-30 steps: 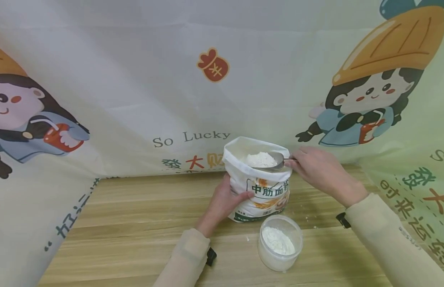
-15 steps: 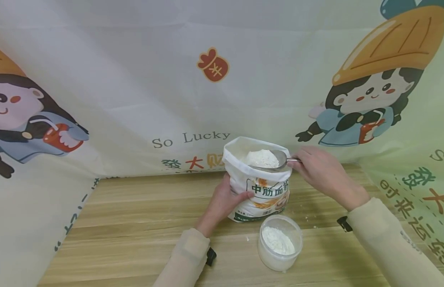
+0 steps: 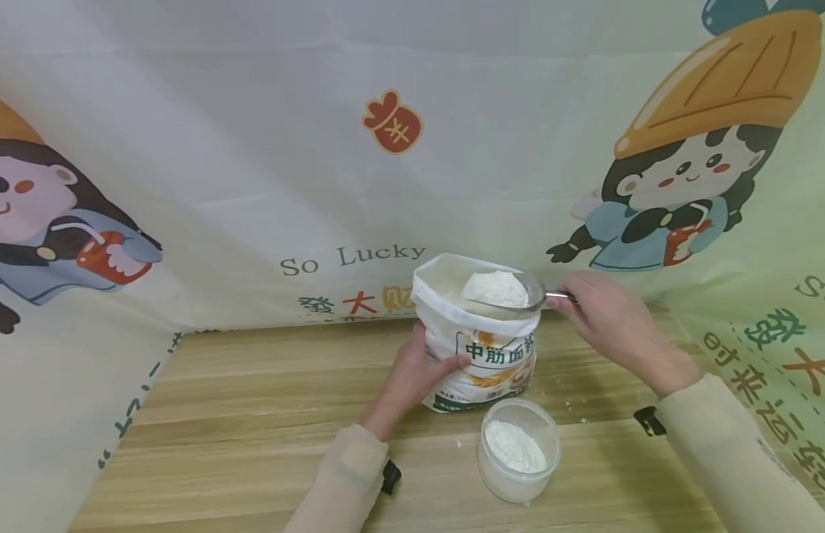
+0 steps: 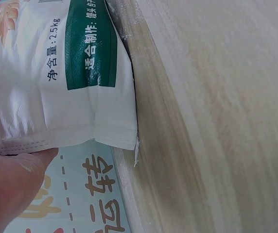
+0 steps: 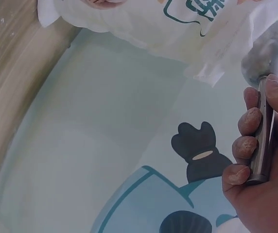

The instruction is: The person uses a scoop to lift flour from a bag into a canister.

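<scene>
The right grip (image 3: 608, 318) of the person is grasping the handle of a metal scoop (image 3: 536, 294); in the right wrist view, its fingers are curled around this handle. The scoop is at the open mouth of a white flour bag (image 3: 482, 381), and it carries a heap of white powder (image 3: 496, 287). Whether the scoop touches the folded rim, I cannot tell. The left grip (image 3: 415, 366) is grasping the side of the bag, with the thumb lying on the printed front. The bag stands upright on the wooden desk (image 3: 252, 414), near the patterned cloth (image 3: 252, 163) behind. Just before the bag, on the side nearer to the person, there stands a round clear tub (image 3: 512, 488), which contains white powder also. A few white crumbs (image 3: 583, 420) are lying on the desk near the tub.
</scene>
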The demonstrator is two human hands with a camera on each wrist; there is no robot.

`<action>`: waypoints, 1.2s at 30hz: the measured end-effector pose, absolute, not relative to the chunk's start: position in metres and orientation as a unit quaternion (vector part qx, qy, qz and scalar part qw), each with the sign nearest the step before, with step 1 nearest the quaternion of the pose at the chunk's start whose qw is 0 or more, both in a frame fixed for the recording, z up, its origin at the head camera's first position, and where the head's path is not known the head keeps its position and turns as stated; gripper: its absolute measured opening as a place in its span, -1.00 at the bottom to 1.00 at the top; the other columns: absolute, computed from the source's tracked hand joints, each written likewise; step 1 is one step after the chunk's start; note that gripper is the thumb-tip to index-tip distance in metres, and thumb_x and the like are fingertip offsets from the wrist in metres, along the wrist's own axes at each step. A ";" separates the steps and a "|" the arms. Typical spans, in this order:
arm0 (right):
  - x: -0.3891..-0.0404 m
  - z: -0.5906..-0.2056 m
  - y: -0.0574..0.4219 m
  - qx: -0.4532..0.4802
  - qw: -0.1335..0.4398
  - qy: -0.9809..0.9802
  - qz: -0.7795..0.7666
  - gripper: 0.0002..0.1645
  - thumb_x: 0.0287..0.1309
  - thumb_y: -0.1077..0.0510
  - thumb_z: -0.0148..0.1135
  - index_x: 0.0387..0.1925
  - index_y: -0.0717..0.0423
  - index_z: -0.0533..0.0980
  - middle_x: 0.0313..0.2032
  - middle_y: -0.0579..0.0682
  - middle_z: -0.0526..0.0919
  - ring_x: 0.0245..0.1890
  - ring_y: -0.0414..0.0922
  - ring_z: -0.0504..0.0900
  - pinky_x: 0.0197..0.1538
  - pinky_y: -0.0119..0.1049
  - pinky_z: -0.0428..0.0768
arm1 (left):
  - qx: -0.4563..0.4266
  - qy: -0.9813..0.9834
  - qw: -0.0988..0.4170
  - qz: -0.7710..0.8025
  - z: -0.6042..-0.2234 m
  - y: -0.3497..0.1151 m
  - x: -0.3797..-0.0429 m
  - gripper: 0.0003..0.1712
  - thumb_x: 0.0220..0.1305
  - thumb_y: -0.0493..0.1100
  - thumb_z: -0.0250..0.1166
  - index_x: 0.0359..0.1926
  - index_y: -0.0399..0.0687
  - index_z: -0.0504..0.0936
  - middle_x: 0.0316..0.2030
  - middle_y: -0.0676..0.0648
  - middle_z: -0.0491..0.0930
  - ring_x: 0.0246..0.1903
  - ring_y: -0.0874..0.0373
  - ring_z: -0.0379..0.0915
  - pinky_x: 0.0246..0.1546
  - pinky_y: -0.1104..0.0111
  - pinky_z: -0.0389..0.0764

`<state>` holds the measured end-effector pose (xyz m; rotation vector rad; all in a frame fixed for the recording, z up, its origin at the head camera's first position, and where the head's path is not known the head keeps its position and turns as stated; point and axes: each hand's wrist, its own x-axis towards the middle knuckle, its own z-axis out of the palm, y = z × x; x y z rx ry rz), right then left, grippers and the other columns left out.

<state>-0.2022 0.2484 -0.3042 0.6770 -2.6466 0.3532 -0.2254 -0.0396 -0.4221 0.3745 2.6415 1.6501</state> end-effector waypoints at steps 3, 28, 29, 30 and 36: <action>-0.200 -0.305 0.251 0.242 0.204 -0.940 0.129 -0.81 0.39 0.14 0.33 -0.19 0.22 0.60 -0.25 0.11 0.68 -0.23 0.08 0.63 -0.16 0.07 0.63 | 0.118 0.844 0.003 0.523 -0.422 -0.040 -0.225 -0.03 0.14 -0.06 0.60 0.44 -0.16 0.26 0.12 -0.22 0.60 0.14 -0.11 0.54 0.27 0.02 0.52; -0.174 -0.305 0.268 0.241 0.239 -0.930 0.142 -0.90 0.32 0.23 0.37 -0.28 0.17 0.58 -0.33 0.06 0.65 -0.26 0.05 0.59 -0.21 0.03 0.60 | 0.126 0.842 0.000 0.525 -0.423 -0.043 -0.226 -0.02 0.13 -0.05 0.60 0.45 -0.16 0.26 0.15 -0.23 0.60 0.16 -0.13 0.54 0.29 0.01 0.50; -0.173 -0.306 0.269 0.242 0.241 -0.929 0.143 -0.90 0.32 0.23 0.36 -0.28 0.17 0.58 -0.33 0.06 0.65 -0.25 0.06 0.60 -0.20 0.04 0.60 | 0.126 0.842 -0.001 0.525 -0.423 -0.043 -0.225 -0.02 0.13 -0.05 0.60 0.44 -0.17 0.26 0.14 -0.24 0.60 0.16 -0.13 0.54 0.29 0.01 0.50; -0.172 -0.307 0.270 0.241 0.244 -0.928 0.142 -0.90 0.31 0.24 0.37 -0.29 0.17 0.57 -0.33 0.06 0.65 -0.25 0.05 0.59 -0.21 0.03 0.60 | 0.125 0.842 -0.001 0.524 -0.423 -0.043 -0.225 -0.02 0.13 -0.04 0.60 0.44 -0.17 0.27 0.14 -0.24 0.60 0.15 -0.13 0.54 0.28 0.01 0.50; -0.164 -0.311 0.274 0.229 0.245 -0.932 0.137 -0.88 0.34 0.20 0.35 -0.27 0.18 0.58 -0.35 0.04 0.62 -0.28 0.03 0.56 -0.24 0.02 0.58 | 0.120 0.846 0.003 0.520 -0.422 -0.042 -0.225 -0.02 0.14 -0.03 0.60 0.44 -0.17 0.26 0.15 -0.24 0.59 0.16 -0.13 0.54 0.28 0.01 0.50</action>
